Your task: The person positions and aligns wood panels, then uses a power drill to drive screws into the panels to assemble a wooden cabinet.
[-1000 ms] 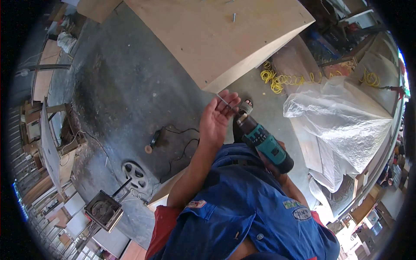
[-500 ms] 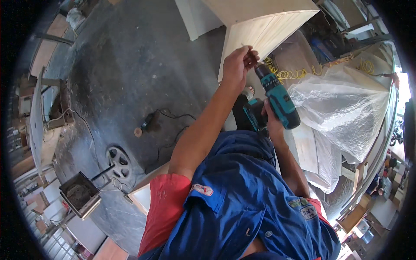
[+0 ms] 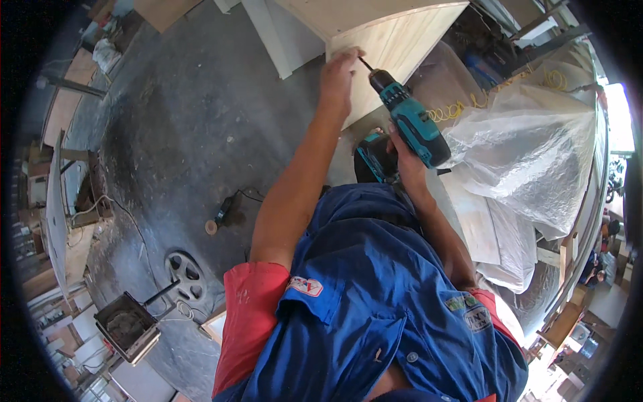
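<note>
The fingers of the person's left hand (image 3: 338, 79) lie close together and bent, pressed against the edge of the pale, flat plywood panel (image 3: 395, 47); something small may be pinched at their tips beside the bit, but it is too small to tell. The right hand (image 3: 402, 157) is wrapped tight around the grip of the teal and black cordless drill (image 3: 410, 124), fingers fully closed on it, just below and to the right of that panel edge. The drill's dark bit points up and left, its tip meeting the panel edge right beside the left fingertips. Judging by this, the drilling or driving at this spot is only starting: the bit shows almost whole, not sunk into the wood, so the hole or fastening is not yet done. Further right of the panel lies a crumpled clear plastic sheet (image 3: 529, 147); left of the panel and lower spreads the grey concrete floor (image 3: 181, 134).
</note>
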The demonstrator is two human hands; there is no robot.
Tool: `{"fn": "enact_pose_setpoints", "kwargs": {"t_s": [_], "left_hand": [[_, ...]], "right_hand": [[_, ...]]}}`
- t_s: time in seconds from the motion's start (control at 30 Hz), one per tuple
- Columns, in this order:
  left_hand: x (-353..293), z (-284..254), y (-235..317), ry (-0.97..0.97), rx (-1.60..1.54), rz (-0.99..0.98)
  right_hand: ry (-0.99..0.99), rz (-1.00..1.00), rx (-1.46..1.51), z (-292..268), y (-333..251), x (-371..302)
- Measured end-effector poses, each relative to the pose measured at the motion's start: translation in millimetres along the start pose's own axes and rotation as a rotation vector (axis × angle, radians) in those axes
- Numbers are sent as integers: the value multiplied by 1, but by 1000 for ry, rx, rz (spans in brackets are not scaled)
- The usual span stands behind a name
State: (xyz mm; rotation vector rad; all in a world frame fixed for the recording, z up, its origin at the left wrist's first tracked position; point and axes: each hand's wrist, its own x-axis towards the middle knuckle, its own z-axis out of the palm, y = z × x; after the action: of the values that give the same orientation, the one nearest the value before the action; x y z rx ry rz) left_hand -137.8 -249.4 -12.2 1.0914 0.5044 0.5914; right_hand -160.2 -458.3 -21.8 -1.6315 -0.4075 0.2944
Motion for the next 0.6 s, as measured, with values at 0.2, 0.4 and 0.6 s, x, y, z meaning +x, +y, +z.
{"fn": "enact_pose_setpoints", "kwargs": {"t_s": [0.2,0.4,0.6], "left_hand": [[11,-11,8,4,108,-5],[9,-7,10,39,125,-18],[7,-3,10,79,99,12]], "right_hand": [[-30,30,16,3,9,17],[-1,-113,-22,2,17,17],[-28,-22,-12,1,16,16]]}}
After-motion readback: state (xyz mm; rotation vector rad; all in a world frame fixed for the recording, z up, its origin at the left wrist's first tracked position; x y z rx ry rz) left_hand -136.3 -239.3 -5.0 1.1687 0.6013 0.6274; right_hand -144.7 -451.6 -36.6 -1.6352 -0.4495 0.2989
